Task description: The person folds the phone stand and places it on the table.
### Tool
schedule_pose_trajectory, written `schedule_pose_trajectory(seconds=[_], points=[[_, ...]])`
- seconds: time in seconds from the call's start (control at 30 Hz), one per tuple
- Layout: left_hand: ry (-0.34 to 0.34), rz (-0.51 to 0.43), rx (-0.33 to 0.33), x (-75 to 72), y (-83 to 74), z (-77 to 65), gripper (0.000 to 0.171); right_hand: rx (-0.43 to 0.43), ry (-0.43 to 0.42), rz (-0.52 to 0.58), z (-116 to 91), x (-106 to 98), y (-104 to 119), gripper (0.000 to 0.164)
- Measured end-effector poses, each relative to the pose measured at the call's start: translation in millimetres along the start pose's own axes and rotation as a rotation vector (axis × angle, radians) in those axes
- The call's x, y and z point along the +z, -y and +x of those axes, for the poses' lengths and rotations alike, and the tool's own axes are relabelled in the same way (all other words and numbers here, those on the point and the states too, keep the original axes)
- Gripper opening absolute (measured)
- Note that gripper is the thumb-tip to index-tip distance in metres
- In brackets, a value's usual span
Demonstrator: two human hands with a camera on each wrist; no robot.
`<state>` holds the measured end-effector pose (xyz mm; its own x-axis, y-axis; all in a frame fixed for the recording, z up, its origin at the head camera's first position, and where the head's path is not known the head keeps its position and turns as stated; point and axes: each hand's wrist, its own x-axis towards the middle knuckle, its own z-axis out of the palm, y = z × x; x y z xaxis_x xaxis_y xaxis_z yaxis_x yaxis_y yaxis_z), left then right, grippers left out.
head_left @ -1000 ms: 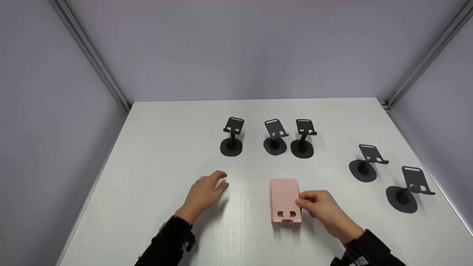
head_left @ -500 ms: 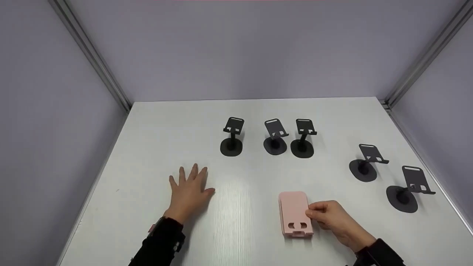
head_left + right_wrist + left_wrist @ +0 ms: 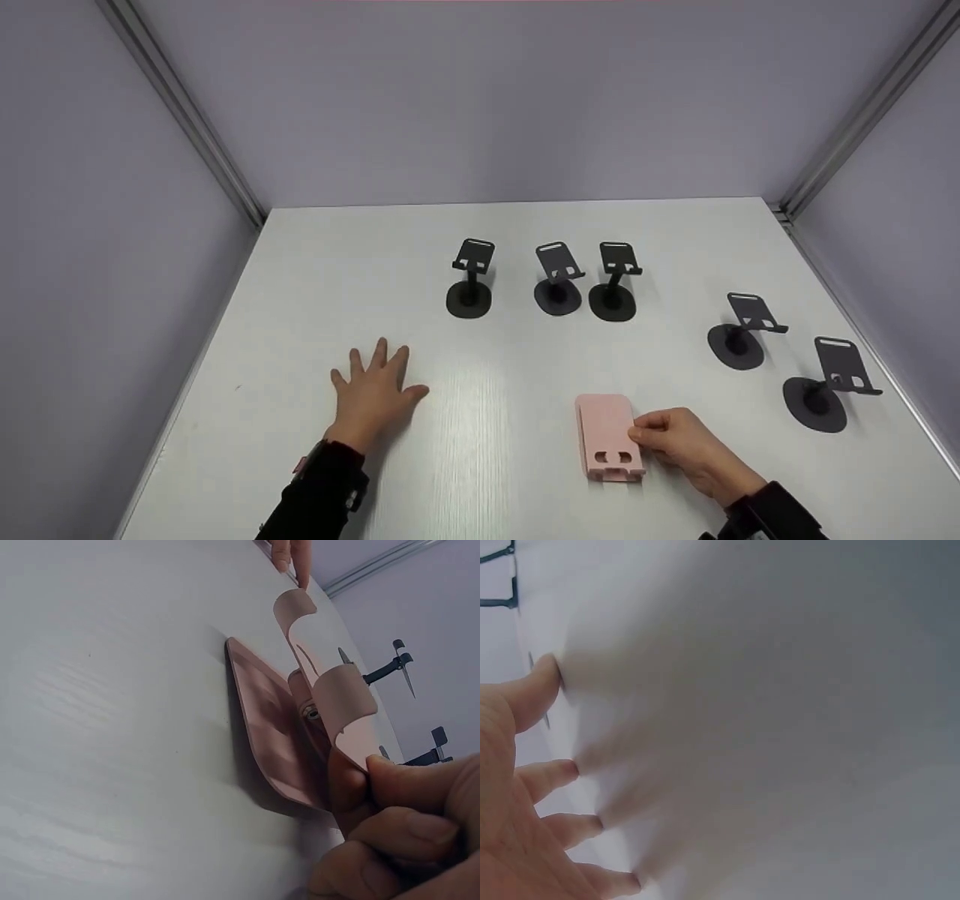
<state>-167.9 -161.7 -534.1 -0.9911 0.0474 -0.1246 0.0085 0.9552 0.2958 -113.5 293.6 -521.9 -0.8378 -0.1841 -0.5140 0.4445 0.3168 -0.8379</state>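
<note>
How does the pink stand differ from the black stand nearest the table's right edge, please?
Colour: the pink stand is pale pink; the black stand is dark.
Pose: seen from the head, the pink stand's plate mostly covers its base, while the black stand's plate sits raised, leaving its rounded base showing.
Contact: the right hand pinches the pink stand's edge; neither hand touches the black stand.
Shared: both plates have cutouts near one end.

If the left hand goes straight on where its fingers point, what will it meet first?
The left hand would probably reach the back wall; the tabletop looks free that way, the leftmost black stand lying to the right.
</note>
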Motion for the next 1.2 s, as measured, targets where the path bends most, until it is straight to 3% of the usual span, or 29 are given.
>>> schedule_pose_trajectory(seconds=[0.57, 0.93, 1.2], points=[[-0.004, 0.023, 0.018, 0.3, 1.0, 0.2, 0.078, 0.054, -0.169, -0.121, 9.2, 5.4, 12.0, 0.026], [-0.011, 0.023, 0.012, 1.2, 0.5, 1.4, 0.078, 0.057, -0.200, -0.113, 12.0, 5.9, 9.5, 0.026], [-0.014, 0.019, 0.007, 0.6, -0.3, -0.7, 0.079, 0.042, -0.215, -0.137, 10.5, 7.4, 10.4, 0.014]])
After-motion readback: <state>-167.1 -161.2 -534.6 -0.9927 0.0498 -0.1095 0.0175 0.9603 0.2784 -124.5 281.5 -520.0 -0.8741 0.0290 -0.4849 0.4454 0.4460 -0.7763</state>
